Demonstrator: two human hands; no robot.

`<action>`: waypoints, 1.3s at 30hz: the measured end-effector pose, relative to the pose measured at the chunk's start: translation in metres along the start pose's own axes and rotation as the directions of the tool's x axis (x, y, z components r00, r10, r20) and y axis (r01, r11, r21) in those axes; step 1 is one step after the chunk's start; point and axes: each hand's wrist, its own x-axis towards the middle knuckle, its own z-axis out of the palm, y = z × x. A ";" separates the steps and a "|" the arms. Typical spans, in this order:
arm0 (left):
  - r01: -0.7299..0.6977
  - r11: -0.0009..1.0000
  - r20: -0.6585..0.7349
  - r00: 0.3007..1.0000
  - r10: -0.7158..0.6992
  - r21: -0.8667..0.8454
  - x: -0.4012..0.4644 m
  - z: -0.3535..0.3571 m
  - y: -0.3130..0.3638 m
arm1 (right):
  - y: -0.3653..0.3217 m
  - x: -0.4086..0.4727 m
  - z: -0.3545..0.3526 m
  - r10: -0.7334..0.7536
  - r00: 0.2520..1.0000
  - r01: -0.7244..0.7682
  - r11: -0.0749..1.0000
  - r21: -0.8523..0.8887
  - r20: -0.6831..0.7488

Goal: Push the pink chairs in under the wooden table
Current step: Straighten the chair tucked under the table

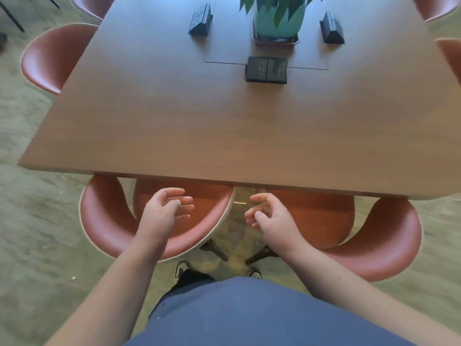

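Two pink shell chairs stand side by side at the near edge of the wooden table [224,136], their seats partly under the tabletop. The left chair [104,221] curves around below my left hand [164,211]. Above the seat of the right chair [389,240] hovers my right hand [269,218]. Both hands hang over the seats with fingers apart and loosely curled, holding nothing. Whether either hand touches a chair I cannot tell. The chairs' dark legs show between them near my shoes.
More pink chairs stand at the table's left side [50,58] and at its right side [451,56], with others at the far corners. A potted plant [277,18] and black socket boxes [267,69] sit on the tabletop. Pale carpet surrounds the table.
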 end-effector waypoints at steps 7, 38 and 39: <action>0.059 0.993 0.122 0.990 -0.071 0.098 -0.030 0.078 -0.007 | 0.048 -0.011 -0.073 0.107 0.979 -0.101 0.994 0.038 -0.175; 0.521 0.813 -0.111 0.852 -0.511 0.261 0.063 0.320 -0.135 | 0.246 0.084 -0.422 0.585 0.554 -0.697 0.715 0.054 -0.593; 0.522 0.808 -0.135 0.852 -0.506 0.273 0.067 0.323 -0.138 | 0.253 0.089 -0.427 0.597 0.549 -0.702 0.709 0.065 -0.585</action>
